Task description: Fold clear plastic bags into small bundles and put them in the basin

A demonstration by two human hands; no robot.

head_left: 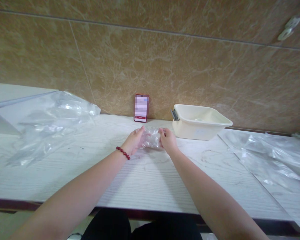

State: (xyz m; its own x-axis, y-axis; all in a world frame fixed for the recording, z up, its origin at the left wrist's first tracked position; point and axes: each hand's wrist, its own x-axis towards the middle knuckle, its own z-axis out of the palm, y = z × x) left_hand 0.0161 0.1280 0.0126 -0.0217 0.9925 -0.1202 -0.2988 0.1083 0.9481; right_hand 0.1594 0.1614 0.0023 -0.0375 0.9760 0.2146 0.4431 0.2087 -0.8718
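Note:
Between my two hands is a small bundle of clear bubble wrap (151, 138), held just above or on the white wood-grain table (140, 180). My left hand (134, 141), with a red bead bracelet (123, 153) at its wrist, grips the left end, thumb on top. The right end is in my right hand (168, 139), its thumb and fingers closed on the wrap. What lies inside the bundle, if anything, I cannot make out. Just beyond the bundle, a phone (141, 108) with a lit, blurred screen leans upright against the wall.
A cream plastic bin (200, 128) with a grey handle clip stands right of my hands, by the brown tiled wall (145, 60). Clear plastic bags (62, 116) spread out of a white box (5, 116) at left. More clear plastic (272, 156) covers the right side.

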